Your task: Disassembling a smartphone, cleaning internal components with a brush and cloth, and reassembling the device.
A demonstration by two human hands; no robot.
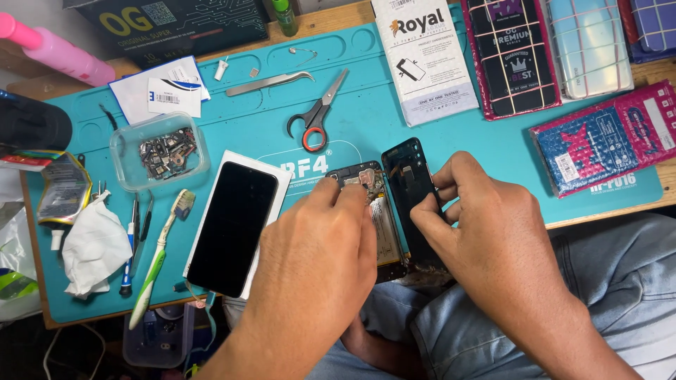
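Teal mat [436, 151] under both hands: left hand [320, 246] pinches the opened phone [380, 211], right hand [493, 239] grips its black screen [410, 186]

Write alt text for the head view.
Two bare hands pull an opened phone apart over a teal mat: left hand on its body, right hand gripping its black screen panel. Scissors lie behind.
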